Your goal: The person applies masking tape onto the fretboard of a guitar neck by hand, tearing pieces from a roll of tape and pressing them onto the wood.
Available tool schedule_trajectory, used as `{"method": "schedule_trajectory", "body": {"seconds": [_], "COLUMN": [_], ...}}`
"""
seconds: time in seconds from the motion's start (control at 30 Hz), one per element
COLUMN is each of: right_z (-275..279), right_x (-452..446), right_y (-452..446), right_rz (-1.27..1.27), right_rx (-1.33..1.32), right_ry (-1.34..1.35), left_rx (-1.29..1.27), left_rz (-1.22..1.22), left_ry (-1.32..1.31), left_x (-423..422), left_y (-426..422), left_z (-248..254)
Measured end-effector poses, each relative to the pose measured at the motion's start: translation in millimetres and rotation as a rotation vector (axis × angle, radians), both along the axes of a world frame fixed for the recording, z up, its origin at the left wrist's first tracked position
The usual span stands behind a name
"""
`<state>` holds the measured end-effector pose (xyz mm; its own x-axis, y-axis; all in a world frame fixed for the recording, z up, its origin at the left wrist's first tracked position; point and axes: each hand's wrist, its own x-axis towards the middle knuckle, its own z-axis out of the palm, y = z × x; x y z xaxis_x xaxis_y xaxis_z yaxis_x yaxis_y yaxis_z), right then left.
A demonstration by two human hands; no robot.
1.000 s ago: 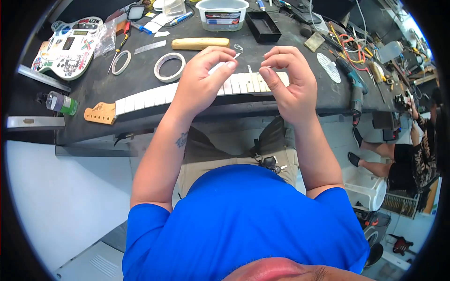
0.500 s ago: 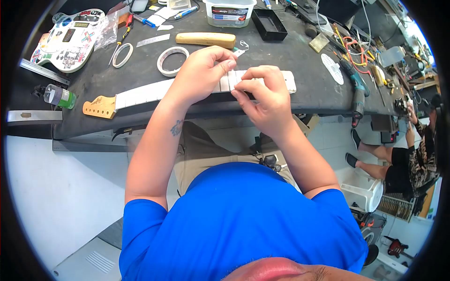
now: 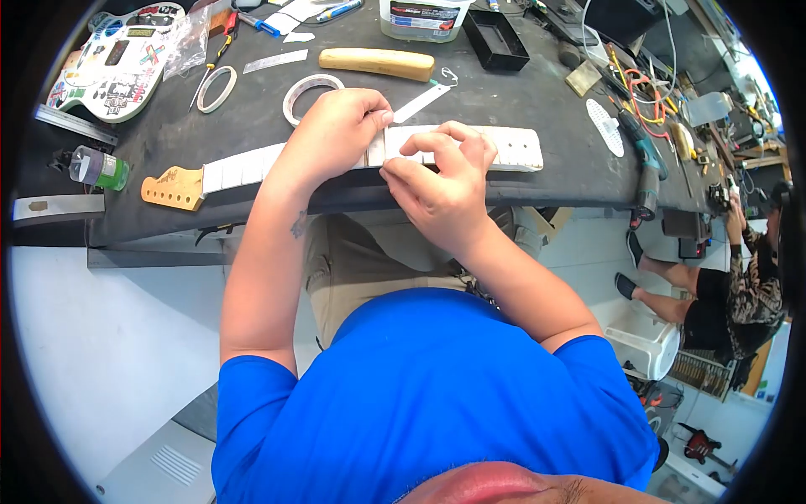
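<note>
A guitar neck (image 3: 514, 149) lies along the bench's front edge, its wooden headstock (image 3: 172, 188) at the left. Pale strips that look like masking tape cover its fretboard, with fret lines showing between them. My left hand (image 3: 336, 139) is closed in a pinch over the far edge of the neck, near its middle. Close to its right, my right hand (image 3: 449, 172) is closed too, thumb and fingertips together at the neck's near edge. Whatever sits in either pinch is too small or hidden to make out. Just behind lies a small white tag-like strip (image 3: 421, 102).
Behind the neck lie a tape roll (image 3: 290, 107), a second roll (image 3: 227, 90), a wooden block (image 3: 376, 63) and a steel ruler (image 3: 275, 61). A plastic tub (image 3: 424, 32), black tray (image 3: 497, 42) and drill (image 3: 645, 164) stand farther out. Another person (image 3: 739, 294) is at right.
Both hands have moved left along the neck, still pinched. More of the neck's right end and of the white strip now shows. The view has shifted slightly.
</note>
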<state>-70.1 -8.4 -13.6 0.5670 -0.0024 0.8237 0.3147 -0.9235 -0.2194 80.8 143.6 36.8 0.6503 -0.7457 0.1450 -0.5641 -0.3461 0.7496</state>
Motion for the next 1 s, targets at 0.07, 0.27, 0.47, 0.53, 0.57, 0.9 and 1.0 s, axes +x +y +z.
{"method": "schedule_trajectory", "body": {"seconds": [0.07,0.27,0.47,0.53,0.57,0.9,1.0], "right_z": [-2.6,-10.3,-12.8,-13.7,-13.8,-12.4,-12.2], "right_x": [1.2,-3.5,-2.7,-2.4,-2.6,-2.3,-2.2], "right_y": [-0.4,-7.1,-8.2,-8.4,-8.5,-10.4,-10.0], "right_rz": [0.004,-0.013,-0.001,0.003,0.002,0.012,0.005], "right_rx": [0.000,-0.002,0.000,0.000,0.001,0.001,-0.003], "right_ry": [-0.032,-0.019,-0.030,-0.030,-0.031,-0.023,-0.022], "left_rx": [-0.027,0.054,0.118,0.143,0.138,0.184,0.202], "left_rz": [-0.022,0.050,0.058,0.077,0.079,0.077,0.071], "left_ry": [-0.018,0.012,0.004,-0.019,-0.024,-0.027,-0.033], "left_x": [1.3,-4.0,-3.1,-5.2,-5.5,-4.7,-4.2], "left_y": [-2.1,-15.1,-19.5,-20.7,-20.6,-23.7,-25.0], "left_z": [-3.7,-3.8,-2.9,-2.9,-3.7,-1.9,-1.7]}}
